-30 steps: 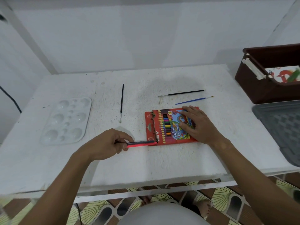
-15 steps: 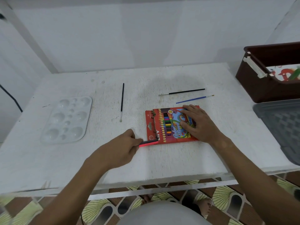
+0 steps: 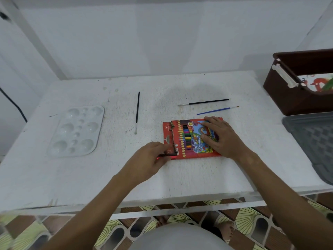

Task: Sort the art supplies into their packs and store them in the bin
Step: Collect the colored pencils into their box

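A red colour-pencil pack (image 3: 189, 141) lies flat in the middle of the white table (image 3: 180, 174). My right hand (image 3: 221, 138) rests flat on its right half, fingers spread and straight. My left hand (image 3: 149, 159) pinches a red pencil (image 3: 166, 155) at the pack's open left end; only a short piece of the pencil shows outside the pack. A black brush (image 3: 137, 110) lies to the left, a second black brush (image 3: 203, 102) and a blue brush (image 3: 217, 110) lie beyond the pack. A brown bin (image 3: 295, 100) stands at the right.
A white paint palette (image 3: 77, 130) lies at the table's left. A grey lid or tray (image 3: 313, 141) sits at the right edge, below the bin. The bin holds a printed pack (image 3: 319, 83). The table's front edge runs just below my forearms.
My left hand has moved right toward the pack, and the red pencil has slid further into its open end. My right hand stays pressed on the pack.
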Motion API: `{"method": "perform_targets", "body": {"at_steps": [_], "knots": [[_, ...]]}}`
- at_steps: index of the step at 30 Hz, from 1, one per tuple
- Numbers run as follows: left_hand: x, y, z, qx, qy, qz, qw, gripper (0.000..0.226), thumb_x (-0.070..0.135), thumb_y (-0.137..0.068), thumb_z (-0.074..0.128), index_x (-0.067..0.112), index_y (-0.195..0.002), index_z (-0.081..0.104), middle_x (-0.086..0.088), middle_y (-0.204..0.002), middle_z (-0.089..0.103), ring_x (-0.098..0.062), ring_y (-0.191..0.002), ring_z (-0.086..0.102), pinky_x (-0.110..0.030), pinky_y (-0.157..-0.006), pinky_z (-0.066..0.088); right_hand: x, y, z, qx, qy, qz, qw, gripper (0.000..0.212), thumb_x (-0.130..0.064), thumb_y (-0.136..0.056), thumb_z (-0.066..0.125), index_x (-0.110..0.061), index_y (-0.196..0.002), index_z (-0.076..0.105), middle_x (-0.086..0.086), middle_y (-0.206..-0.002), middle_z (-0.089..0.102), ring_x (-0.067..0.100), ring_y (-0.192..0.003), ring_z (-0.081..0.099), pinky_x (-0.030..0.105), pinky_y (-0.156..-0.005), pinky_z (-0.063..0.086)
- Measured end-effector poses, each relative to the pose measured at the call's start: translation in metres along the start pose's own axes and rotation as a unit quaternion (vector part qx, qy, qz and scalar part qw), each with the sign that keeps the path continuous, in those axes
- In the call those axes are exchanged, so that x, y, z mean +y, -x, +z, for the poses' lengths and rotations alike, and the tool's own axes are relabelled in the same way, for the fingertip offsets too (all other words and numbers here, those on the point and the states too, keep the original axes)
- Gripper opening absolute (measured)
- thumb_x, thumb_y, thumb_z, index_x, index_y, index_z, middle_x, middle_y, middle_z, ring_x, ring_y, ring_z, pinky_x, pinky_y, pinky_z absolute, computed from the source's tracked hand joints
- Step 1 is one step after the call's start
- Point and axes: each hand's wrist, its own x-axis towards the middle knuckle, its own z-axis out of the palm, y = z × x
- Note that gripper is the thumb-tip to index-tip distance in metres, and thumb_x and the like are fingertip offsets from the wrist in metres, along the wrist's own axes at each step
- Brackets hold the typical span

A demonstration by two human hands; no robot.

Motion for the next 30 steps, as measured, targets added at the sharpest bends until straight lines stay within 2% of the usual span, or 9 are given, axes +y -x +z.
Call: {"method": "perform_targets", "body": {"at_steps": [3, 6, 8, 13, 17, 20, 24, 27, 30], "knots": [[-0.015, 0.006, -0.010, 0.021, -0.025, -0.011, 0.999, 0.033, 0.027, -0.083, 0.071, 0.014, -0.114, 0.069, 0.002, -0.100, 0.065, -0.005, -0.085, 0.052, -0.021, -0.076, 0.045, 0.000, 0.000, -0.001, -0.003, 0.002, 0.000, 1.000, 0.053, -0.041, -0.091, 0.055, -0.019, -0.138, 0.045, 0.000, -0.150, 0.036, 0.017, -0.141, 0.025, 0.041, -0.117, 0.019], [-0.023, 0.010, -0.020, -0.001, -0.044, -0.009, 0.999, 0.015, 0.017, -0.080, 0.072, 0.013, -0.094, 0.074, 0.004, -0.083, 0.065, -0.006, -0.072, 0.052, -0.029, -0.067, 0.050, 0.000, 0.000, -0.001, -0.001, 0.004, 0.000, 1.000, 0.053, -0.040, -0.091, 0.055, -0.018, -0.138, 0.045, 0.000, -0.150, 0.036, 0.018, -0.141, 0.025, 0.041, -0.117, 0.019], [-0.021, 0.009, -0.020, -0.015, -0.042, -0.001, 0.999, 0.009, 0.017, -0.082, 0.071, 0.015, -0.089, 0.075, 0.005, -0.080, 0.066, -0.005, -0.071, 0.053, -0.029, -0.065, 0.050, -0.001, 0.000, -0.001, -0.002, 0.009, 0.000, 1.000, 0.053, -0.040, -0.092, 0.055, -0.018, -0.138, 0.045, 0.000, -0.150, 0.036, 0.018, -0.141, 0.025, 0.041, -0.117, 0.018], [0.002, -0.010, -0.001, 0.011, 0.041, -0.018, 0.999, 0.016, 0.022, -0.082, 0.074, 0.019, -0.097, 0.074, 0.007, -0.092, 0.072, -0.002, -0.078, 0.060, -0.017, -0.073, 0.049, -0.001, 0.000, 0.000, -0.002, 0.014, 0.003, 1.000, 0.053, -0.041, -0.091, 0.054, -0.019, -0.138, 0.044, 0.000, -0.150, 0.036, 0.018, -0.141, 0.026, 0.039, -0.117, 0.018], [0.010, -0.017, 0.008, 0.007, 0.052, -0.030, 0.998, 0.018, 0.022, -0.081, 0.074, 0.018, -0.099, 0.073, 0.006, -0.095, 0.071, -0.001, -0.081, 0.057, -0.010, -0.074, 0.043, -0.002, 0.000, -0.001, -0.001, 0.009, 0.002, 1.000, 0.053, -0.040, -0.091, 0.055, -0.019, -0.138, 0.044, 0.000, -0.150, 0.036, 0.017, -0.141, 0.025, 0.039, -0.117, 0.018], [-0.004, -0.009, 0.000, -0.011, 0.052, -0.062, 0.997, 0.028, 0.029, -0.080, 0.074, 0.023, -0.107, 0.071, 0.012, -0.097, 0.065, -0.001, -0.088, 0.055, -0.013, -0.078, 0.043, -0.002, 0.000, 0.000, 0.000, 0.007, 0.001, 1.000, 0.053, -0.041, -0.091, 0.055, -0.019, -0.138, 0.045, -0.001, -0.150, 0.036, 0.017, -0.141, 0.025, 0.039, -0.117, 0.018], [-0.019, -0.001, -0.012, -0.026, -0.003, -0.076, 0.997, 0.028, 0.033, -0.081, 0.072, 0.018, -0.105, 0.072, 0.011, -0.090, 0.061, 0.001, -0.077, 0.054, -0.011, -0.068, 0.044, -0.001, 0.000, 0.000, 0.005, 0.007, -0.001, 1.000, 0.053, -0.041, -0.091, 0.055, -0.019, -0.138, 0.045, 0.000, -0.149, 0.037, 0.017, -0.141, 0.026, 0.038, -0.117, 0.018], [-0.016, -0.003, -0.010, -0.035, 0.008, -0.064, 0.997, 0.018, 0.027, -0.084, 0.070, 0.020, -0.100, 0.075, 0.012, -0.083, 0.060, 0.004, -0.072, 0.054, -0.011, -0.064, 0.043, -0.001, 0.000, 0.001, 0.005, 0.012, 0.000, 1.000, 0.053, -0.041, -0.091, 0.055, -0.019, -0.138, 0.045, 0.000, -0.149, 0.037, 0.017, -0.141, 0.026, 0.038, -0.116, 0.018], [-0.010, -0.008, -0.005, -0.043, 0.032, -0.069, 0.996, 0.020, 0.025, -0.085, 0.069, 0.021, -0.104, 0.074, 0.009, -0.088, 0.064, 0.002, -0.075, 0.057, -0.005, -0.065, 0.042, 0.000, 0.000, 0.001, 0.004, 0.015, 0.001, 1.000, 0.053, -0.042, -0.091, 0.055, -0.019, -0.138, 0.045, -0.001, -0.149, 0.037, 0.017, -0.141, 0.027, 0.038, -0.116, 0.018]]}}
